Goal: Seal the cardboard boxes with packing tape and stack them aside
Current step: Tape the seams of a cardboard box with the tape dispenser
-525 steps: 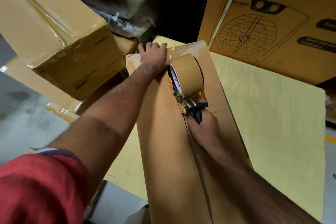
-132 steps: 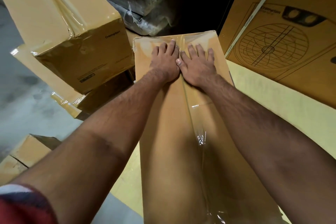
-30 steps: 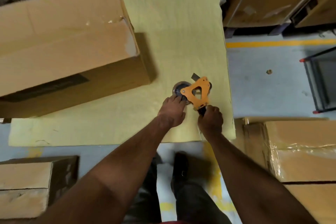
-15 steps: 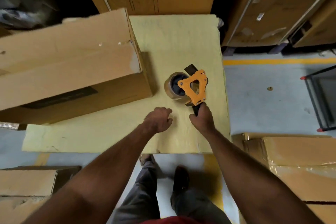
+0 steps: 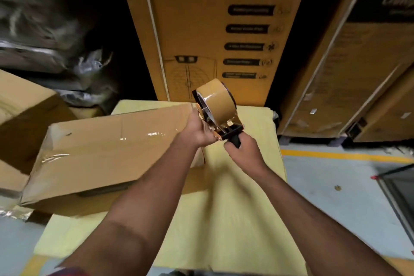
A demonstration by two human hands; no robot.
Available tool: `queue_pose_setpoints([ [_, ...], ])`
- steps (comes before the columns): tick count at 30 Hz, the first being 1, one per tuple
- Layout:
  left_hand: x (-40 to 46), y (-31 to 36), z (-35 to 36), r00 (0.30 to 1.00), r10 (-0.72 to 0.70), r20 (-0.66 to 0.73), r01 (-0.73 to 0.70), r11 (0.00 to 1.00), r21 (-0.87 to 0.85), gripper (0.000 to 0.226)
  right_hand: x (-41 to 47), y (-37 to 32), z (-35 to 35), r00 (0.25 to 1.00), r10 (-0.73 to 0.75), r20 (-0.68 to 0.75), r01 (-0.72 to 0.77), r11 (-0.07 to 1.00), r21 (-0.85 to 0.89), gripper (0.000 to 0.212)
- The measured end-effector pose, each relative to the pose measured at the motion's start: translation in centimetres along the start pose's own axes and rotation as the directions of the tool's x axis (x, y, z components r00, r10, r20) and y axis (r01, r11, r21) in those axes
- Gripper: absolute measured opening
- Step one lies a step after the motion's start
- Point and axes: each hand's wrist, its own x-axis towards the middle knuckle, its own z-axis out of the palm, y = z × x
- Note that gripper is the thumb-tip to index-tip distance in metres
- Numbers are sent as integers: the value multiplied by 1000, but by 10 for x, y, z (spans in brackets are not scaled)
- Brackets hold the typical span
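Tape dispenser (image 5: 218, 110) raised above a taped cardboard box (image 5: 107, 152), right hand (image 5: 243, 152) wrapped around its black handle, left hand (image 5: 201, 130) apparently pinching near the roll.

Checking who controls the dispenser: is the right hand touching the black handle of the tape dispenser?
Touching. The head view shows the right hand with fingers curled round the black handle of the tape dispenser, held above the yellow sheet.
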Motion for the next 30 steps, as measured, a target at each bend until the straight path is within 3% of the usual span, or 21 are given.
queue_pose_setpoints([
  [5,3,46,-16,991,-70,113,70,998,6,63,30,-28,28,999,48,-12,-47,994,100,36],
  [13,47,90,-74,943,-182,279,163,983,89,82,59,-50,75,991,123,-52,-109,970,217,16],
  [16,51,92,-90,928,-112,356,97,994,59,62,65,-54,85,987,148,-62,-126,955,268,13],
  [19,51,94,-92,947,-38,319,16,997,72,34,70,-61,89,984,174,-48,-150,938,312,6],
  [24,52,99,-95,958,11,287,-10,1000,-6,26,75,-74,95,986,166,-18,-147,911,386,7],
  [30,44,104,-103,954,49,296,-66,997,48,4,79,-79,98,988,150,25,-148,908,392,12],
])
